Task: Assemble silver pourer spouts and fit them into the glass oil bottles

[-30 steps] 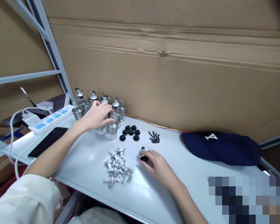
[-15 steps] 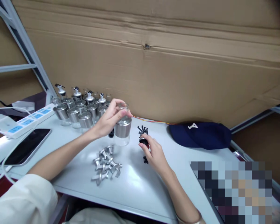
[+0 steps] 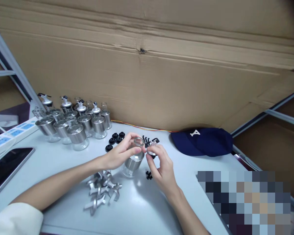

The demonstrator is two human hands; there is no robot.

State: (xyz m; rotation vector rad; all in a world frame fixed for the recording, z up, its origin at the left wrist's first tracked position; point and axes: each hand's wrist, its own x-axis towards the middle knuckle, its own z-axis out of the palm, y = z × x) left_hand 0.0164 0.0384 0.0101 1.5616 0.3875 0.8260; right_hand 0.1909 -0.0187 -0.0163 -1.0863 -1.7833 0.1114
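the left hand (image 3: 119,156) pinches a small glass bottle (image 3: 133,161) by its neck, tilting the open mouth toward the right hand (image 3: 161,168), whose fingertips pinch a small silver and black cap piece (image 3: 151,150) just beside that mouth. both hover over the tabletop (image 3: 142,209) middle. loose silver spouts (image 3: 101,191) lie near the front edge, black stoppers (image 3: 115,140) and finished bottles (image 3: 73,122) toward the back left corner, within reach.

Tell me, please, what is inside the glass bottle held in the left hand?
The bottle looks empty through its clear base and open neck. Its metal band and the left hand cover the middle.
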